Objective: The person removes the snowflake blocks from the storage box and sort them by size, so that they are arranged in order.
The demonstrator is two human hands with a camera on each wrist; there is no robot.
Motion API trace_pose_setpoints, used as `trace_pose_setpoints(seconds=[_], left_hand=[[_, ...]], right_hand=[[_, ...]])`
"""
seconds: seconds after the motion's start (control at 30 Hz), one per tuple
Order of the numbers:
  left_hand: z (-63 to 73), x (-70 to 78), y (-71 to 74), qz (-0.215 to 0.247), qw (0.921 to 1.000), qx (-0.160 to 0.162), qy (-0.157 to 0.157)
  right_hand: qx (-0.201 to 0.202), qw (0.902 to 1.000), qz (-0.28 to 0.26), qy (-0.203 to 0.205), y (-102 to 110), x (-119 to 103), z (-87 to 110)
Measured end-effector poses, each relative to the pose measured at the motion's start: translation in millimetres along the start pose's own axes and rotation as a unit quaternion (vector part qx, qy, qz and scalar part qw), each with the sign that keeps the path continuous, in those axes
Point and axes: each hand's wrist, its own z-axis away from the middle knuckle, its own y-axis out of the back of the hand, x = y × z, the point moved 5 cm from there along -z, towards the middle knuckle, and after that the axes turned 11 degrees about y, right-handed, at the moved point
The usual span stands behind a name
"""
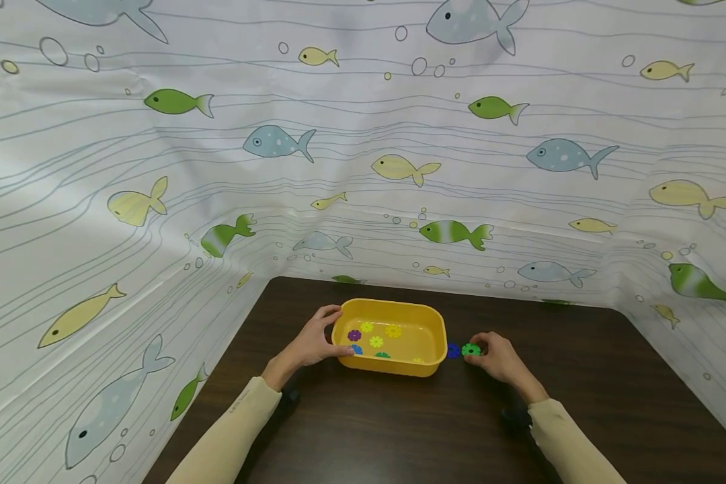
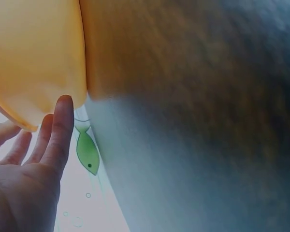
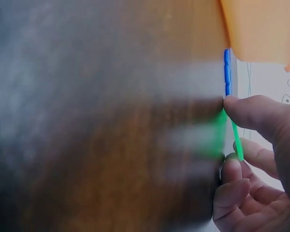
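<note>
A yellow plastic basin (image 1: 393, 368) stands on the dark table with several flower-shaped interlocking discs inside. My left hand (image 1: 310, 341) grips its left end, the thumb over the front rim and the fingers round the back corner. In the left wrist view the fingers (image 2: 63, 130) lie against the basin's outer wall (image 2: 38, 58). To the right of the basin, my right hand (image 1: 499, 356) pinches a green disc (image 1: 470, 349) between thumb and fingers. Seen edge-on in the right wrist view, the green disc (image 3: 237, 137) tilts slightly. A blue disc (image 1: 453, 350) lies between it and the basin.
Inside the basin are a purple disc (image 1: 354, 335), a blue one (image 1: 356, 349), a green one (image 1: 382, 355) and several yellow ones (image 1: 393, 331). A white sheet printed with fish (image 1: 363, 222) hangs behind the table (image 1: 387, 430) and along both sides.
</note>
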Motion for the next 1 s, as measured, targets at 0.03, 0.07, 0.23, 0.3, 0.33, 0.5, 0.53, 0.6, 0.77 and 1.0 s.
trace_pose_setpoints(seconds=[0.03, 0.07, 0.23, 0.3, 0.33, 0.5, 0.53, 0.6, 0.77, 1.0], left_hand=[[-0.4, 0.4, -0.2, -0.002, 1.0000, -0.002, -0.003], [-0.6, 0.9, -0.2, -0.003, 1.0000, -0.003, -0.006], [-1.7, 2.3, 1.2, -0.001, 0.9999, -0.005, -0.008], [-2.1, 2.7, 1.6, -0.001, 1.0000, -0.002, -0.006], [-2.3, 2.8, 1.6, -0.002, 1.0000, -0.001, -0.005], [-3.2, 2.0, 0.0, 0.008, 1.0000, 0.002, 0.001], [-3.2, 1.4, -0.3, 0.011, 0.9999, 0.002, 0.001], [-2.9, -0.2, -0.9, 0.019, 0.9998, 0.003, 0.004], [0.0, -4.1, -0.8, 0.022, 0.9996, 0.011, 0.013], [0.7, -3.4, 0.4, 0.015, 0.9998, 0.008, 0.009]], right_hand=[[0.000, 1.0000, 0.001, -0.001, 0.5, 0.0, 0.3], [0.000, 1.0000, 0.000, -0.001, 0.8, 0.4, 0.5], [0.005, 1.0000, -0.004, -0.003, 2.1, 1.4, 0.2], [0.006, 1.0000, -0.006, -0.003, 2.5, 1.3, -0.4], [0.006, 1.0000, -0.007, -0.004, 2.7, 1.2, -0.5], [0.013, 0.9998, -0.011, -0.007, 4.1, 1.1, 0.5], [0.017, 0.9998, -0.011, -0.006, 4.5, 0.6, 1.2], [0.031, 0.9995, -0.007, -0.003, 5.0, -1.0, 2.8], [0.078, 0.9968, -0.007, 0.016, 8.1, -15.1, 7.2], [0.141, 0.9884, -0.043, 0.036, 17.6, -53.3, -0.1]])
